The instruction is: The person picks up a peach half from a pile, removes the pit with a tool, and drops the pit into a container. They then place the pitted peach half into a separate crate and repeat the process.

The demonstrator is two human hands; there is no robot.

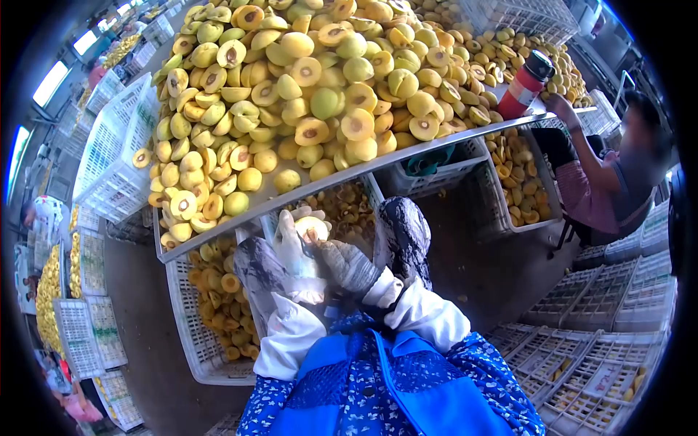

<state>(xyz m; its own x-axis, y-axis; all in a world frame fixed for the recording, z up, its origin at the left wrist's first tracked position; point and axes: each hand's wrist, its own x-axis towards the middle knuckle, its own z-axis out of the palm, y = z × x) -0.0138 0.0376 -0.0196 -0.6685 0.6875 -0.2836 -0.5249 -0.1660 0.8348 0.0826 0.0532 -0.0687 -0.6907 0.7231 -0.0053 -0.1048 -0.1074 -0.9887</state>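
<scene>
Both my hands are gloved and meet above my lap, below the edge of a metal table [291, 195] heaped with halved yellow fruit [305, 71]. My left hand [297, 251], in a whitish glove, is closed around a fruit half [313, 229] with its cut face up. Right beside it, my right hand [349, 265], in a grey glove, has its fingers bent against the lower side of that fruit; whatever it may grip is too small to make out. Beneath the hands, a crate holds fruit pieces [340, 207].
A white crate [174, 309] with fruit halves stands at lower left, and an empty-looking crate [116, 156] at upper left. A red bottle [518, 93] rests on the table. One person [618, 163] sits at the right, near another fruit crate [509, 227] and stacked crates [592, 367].
</scene>
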